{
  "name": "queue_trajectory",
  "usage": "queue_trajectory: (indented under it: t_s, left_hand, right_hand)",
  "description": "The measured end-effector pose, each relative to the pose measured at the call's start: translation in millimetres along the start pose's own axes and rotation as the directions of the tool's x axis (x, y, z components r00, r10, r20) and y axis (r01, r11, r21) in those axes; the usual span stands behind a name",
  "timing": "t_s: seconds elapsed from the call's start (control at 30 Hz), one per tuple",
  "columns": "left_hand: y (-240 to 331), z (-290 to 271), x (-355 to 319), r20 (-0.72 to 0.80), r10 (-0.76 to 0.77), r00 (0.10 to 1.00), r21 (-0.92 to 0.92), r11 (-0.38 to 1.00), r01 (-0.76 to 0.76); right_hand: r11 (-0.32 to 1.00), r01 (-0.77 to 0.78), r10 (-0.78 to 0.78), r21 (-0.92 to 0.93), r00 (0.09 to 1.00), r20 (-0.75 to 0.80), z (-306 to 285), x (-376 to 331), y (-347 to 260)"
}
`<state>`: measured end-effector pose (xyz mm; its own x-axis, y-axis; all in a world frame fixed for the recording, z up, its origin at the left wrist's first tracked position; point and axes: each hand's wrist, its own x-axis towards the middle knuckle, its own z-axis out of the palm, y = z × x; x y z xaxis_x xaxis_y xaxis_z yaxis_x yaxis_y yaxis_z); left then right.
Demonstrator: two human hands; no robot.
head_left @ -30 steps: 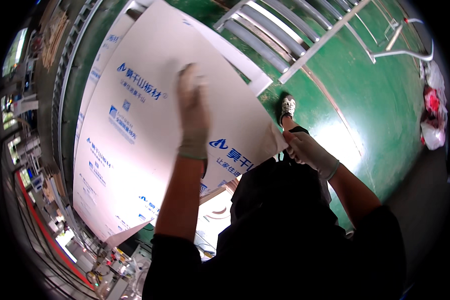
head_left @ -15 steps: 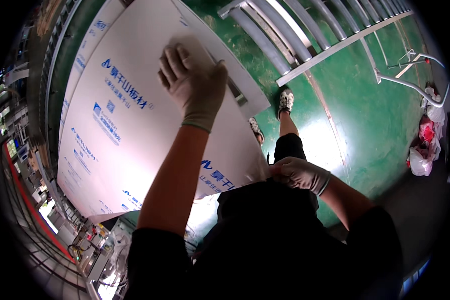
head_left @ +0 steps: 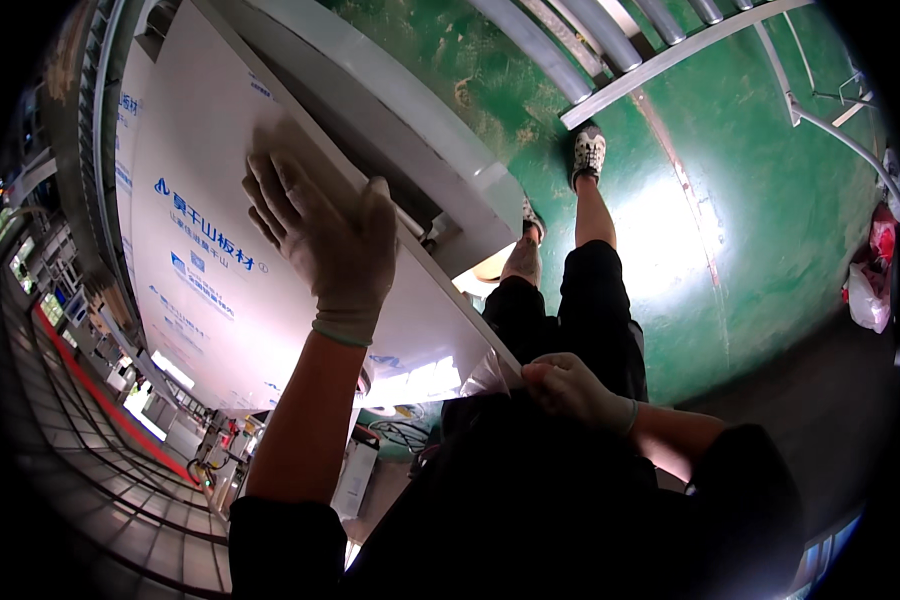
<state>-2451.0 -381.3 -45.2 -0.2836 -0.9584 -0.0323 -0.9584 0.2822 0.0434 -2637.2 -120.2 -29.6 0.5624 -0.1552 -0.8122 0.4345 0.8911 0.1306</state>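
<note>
A large white board (head_left: 300,300) with blue print on its glossy face lies slanted at the left, its long right edge showing some thickness. My left hand (head_left: 335,235), in a pale work glove, rests flat on this face with fingers spread and thumb near the long edge. At the board's near right corner my gloved right hand (head_left: 575,388) is closed on the corner, close to my body. Shiny, wrinkled clear film (head_left: 487,376) shows beside those fingers. The fingertips under that corner are hidden.
Beneath and beyond the board is a pale, thick-edged surface (head_left: 410,110). A roller conveyor (head_left: 610,50) stands at the far right, and a metal tube frame (head_left: 840,125) beyond it. White and red plastic bags (head_left: 870,290) lie on the green floor (head_left: 750,240). Cables (head_left: 400,435) are below the board.
The board has shifted left and tilted, so its long edge and the pale surface beyond now show. My left hand moved left and nearer with it; my right hand moved slightly left and nearer.
</note>
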Motion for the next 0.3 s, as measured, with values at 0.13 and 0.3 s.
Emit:
queue_trajectory:
  t_s: [0.13, 0.3]
  left_hand:
    - [1.5, 0.8, -0.4, 0.004, 0.014, 1.000, -0.012, 1.000, -0.014]
    - [-4.5, -2.2, -1.9, -0.026, 0.022, 0.999, -0.030, 0.999, -0.022]
  right_hand:
    - [1.000, 0.011, -0.010, -0.027, 1.000, 0.016, -1.9, -3.0, -5.1]
    - [0.990, 0.009, -0.010, -0.137, 1.000, -0.006, 1.7, -3.9, -9.2]
